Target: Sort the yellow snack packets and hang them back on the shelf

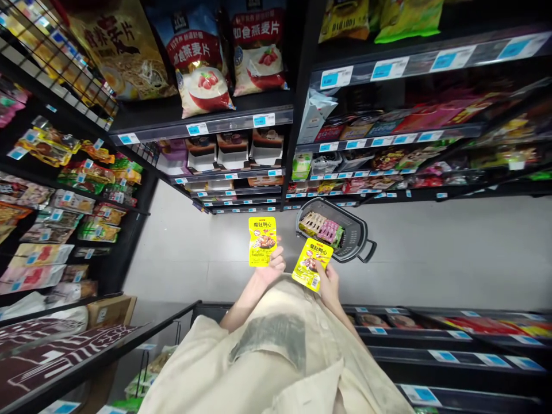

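My left hand (276, 263) pinches a yellow packet (261, 240) upright by its edge, probably so its printed front shows; my right hand (329, 283) clamps a second packet (307, 266), tilted. The basket (356, 231) sits on the floor (422, 247), likely freeing both hands.

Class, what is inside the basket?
The basket holds beige, pink and green packets; the yellow packet in the right hand covers part. What lies behind cannot be seen.
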The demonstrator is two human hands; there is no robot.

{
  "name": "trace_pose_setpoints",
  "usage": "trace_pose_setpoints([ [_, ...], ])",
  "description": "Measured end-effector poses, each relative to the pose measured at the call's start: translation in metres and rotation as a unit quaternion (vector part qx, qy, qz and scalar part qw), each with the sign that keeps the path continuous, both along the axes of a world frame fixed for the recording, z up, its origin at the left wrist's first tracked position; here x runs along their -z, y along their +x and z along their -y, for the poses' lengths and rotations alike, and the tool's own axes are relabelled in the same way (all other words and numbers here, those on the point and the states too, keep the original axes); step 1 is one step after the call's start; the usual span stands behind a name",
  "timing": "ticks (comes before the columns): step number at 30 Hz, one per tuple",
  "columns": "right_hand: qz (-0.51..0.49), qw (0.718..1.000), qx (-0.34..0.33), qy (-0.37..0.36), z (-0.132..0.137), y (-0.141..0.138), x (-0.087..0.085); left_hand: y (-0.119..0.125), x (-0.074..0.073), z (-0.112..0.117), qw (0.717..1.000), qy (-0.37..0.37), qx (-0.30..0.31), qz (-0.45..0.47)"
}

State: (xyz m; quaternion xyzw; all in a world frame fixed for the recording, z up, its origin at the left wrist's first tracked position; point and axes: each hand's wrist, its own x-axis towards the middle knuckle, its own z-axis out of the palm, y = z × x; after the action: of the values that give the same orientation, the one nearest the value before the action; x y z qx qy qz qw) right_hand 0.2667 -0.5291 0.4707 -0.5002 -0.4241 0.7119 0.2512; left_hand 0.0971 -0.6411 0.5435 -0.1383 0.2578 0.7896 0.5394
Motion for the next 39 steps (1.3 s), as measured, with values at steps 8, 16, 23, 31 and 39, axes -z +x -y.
trace_pose_setpoints([
  [8,-0.007,1.000,0.001,0.000,-0.002,-0.002,-0.002,-0.002,0.007,-0.003,1.000,0.000,0.012,-0.001],
  [16,-0.012,1.000,0.002,0.002,-0.008,-0.016,-0.032,-0.009,0.005,-0.003,1.000,-0.007,0.020,0.000],
  [23,-0.065,0.997,0.026,0.043,-0.026,-0.024,-0.105,-0.012,0.004,-0.003,1.000,-0.010,0.024,0.013],
  [31,-0.087,0.994,-0.006,0.058,-0.014,-0.028,-0.138,-0.007,0.003,-0.003,0.999,-0.008,0.033,0.005],
  [39,-0.087,0.992,-0.050,0.077,-0.010,-0.027,-0.130,-0.002,0.000,-0.001,0.999,-0.006,0.036,-0.002],
])
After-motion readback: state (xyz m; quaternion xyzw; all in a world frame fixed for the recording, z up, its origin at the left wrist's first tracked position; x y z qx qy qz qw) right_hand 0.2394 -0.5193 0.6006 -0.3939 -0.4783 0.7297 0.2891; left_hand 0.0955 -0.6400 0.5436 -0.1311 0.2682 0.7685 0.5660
